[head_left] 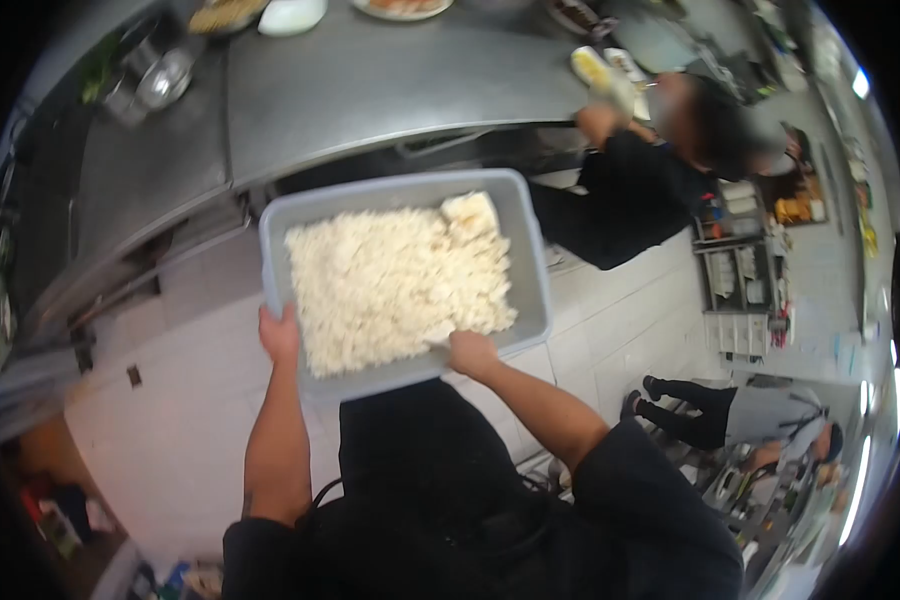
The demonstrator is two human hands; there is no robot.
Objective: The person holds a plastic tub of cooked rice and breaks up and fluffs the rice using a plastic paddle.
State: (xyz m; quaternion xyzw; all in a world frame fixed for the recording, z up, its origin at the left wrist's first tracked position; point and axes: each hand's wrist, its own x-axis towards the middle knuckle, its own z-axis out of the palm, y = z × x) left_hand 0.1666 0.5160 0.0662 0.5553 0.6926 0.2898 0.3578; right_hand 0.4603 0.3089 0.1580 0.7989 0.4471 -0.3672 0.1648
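A grey rectangular tub is held up in front of my body, filled with white, crumbly food that looks like rice. A larger pale block lies in its far right corner. My left hand grips the tub's left side near the front corner. At the near rim, right of the middle, my right hand is closed, with a small pale thing at its fingers over the food. What that thing is, I cannot make out.
Ahead runs a steel counter with metal bowls and plates. A person in black stands at its right part, close beyond the tub. Another person works farther off at lower right. Shelves stand at the right.
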